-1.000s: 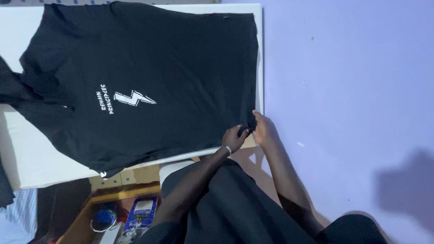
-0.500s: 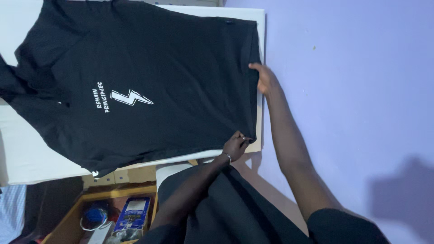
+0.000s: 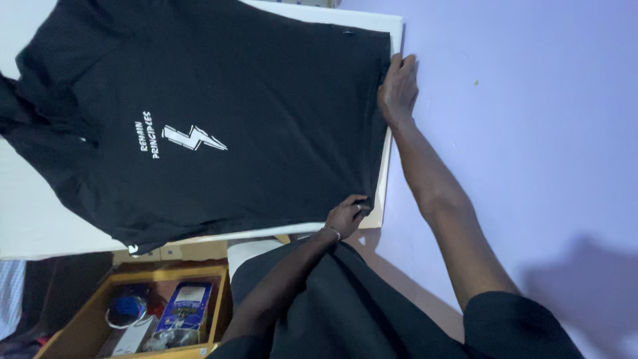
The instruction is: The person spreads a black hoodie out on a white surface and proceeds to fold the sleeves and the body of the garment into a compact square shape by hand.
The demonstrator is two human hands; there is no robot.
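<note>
Lying flat on a white board point(image 3: 40, 226), the black T-shirt point(image 3: 252, 86) spreads face up, its white lightning-bolt print point(image 3: 194, 137) near the middle of the chest. At the shirt's hem, the left hand point(image 3: 347, 214) pinches the near corner of the fabric, fingers closed on the cloth. Farther along that same hem, the right hand point(image 3: 399, 90) rests with fingers extended and held together, touching the shirt's edge without gripping it. Beyond the hem lies a lilac wall point(image 3: 531, 133). Below the shirt's near sleeve side sits a wooden box point(image 3: 86, 326) holding 1 blue packet point(image 3: 186, 309).
</note>
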